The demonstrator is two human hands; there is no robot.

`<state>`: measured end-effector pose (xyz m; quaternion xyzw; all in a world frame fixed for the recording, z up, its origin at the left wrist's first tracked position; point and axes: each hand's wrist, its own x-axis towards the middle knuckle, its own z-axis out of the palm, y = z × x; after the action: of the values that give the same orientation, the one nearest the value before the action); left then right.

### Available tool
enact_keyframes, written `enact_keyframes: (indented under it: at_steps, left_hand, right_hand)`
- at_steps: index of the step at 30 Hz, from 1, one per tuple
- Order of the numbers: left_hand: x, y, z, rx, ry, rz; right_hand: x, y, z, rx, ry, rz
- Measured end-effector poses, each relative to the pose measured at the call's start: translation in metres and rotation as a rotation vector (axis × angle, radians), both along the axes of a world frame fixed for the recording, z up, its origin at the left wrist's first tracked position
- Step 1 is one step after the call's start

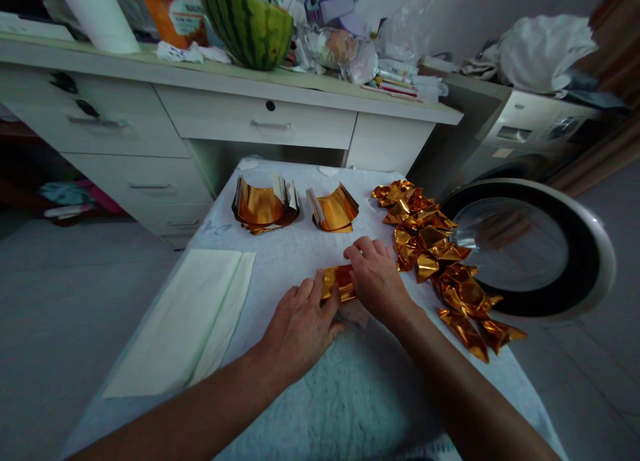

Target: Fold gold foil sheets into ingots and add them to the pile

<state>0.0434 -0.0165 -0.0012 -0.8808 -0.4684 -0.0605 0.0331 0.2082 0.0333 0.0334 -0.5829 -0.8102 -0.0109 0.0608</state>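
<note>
A small piece of gold foil paper lies on the cloth-covered table between my two hands. My left hand has its fingers closed on the foil's left end, thumb below. At the right end my right hand grips it with bent fingers, which hide that part. Beyond my hands stand two curled stacks of gold foil sheets, a larger stack on the left and a smaller stack beside it. To the right runs a heap of folded gold foil pieces with pointed ends.
Pale folded paper sheets lie at the table's left. Behind is a white desk with a cut watermelon and plastic bags on top. A washing machine's open round door comes close to the table's right edge.
</note>
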Motion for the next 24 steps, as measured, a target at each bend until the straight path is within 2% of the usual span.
enact_keyframes:
  at_steps: [2,5,10,15,19,24]
  left_hand:
    - [0.001,0.000,0.000,-0.006,0.004,-0.003]
    - [0.002,0.000,0.002,-0.017,0.018,0.005]
    - [-0.002,0.000,0.003,-0.054,-0.004,0.006]
    - [-0.015,0.007,0.000,-0.120,-0.178,-0.022]
    - [-0.018,0.012,-0.001,-0.162,-0.332,-0.002]
    - [-0.014,0.015,-0.001,-0.213,-0.394,0.062]
  right_hand:
    - [-0.002,-0.005,-0.001,-0.109,0.065,0.101]
    - [-0.003,-0.008,-0.009,-0.231,0.168,0.132]
    - [-0.002,-0.008,-0.020,-0.214,0.268,0.090]
    - [-0.001,-0.011,-0.025,-0.206,0.333,0.054]
    - [-0.002,-0.015,-0.025,-0.187,0.321,0.052]
    - [-0.002,-0.019,-0.029,-0.169,0.263,0.064]
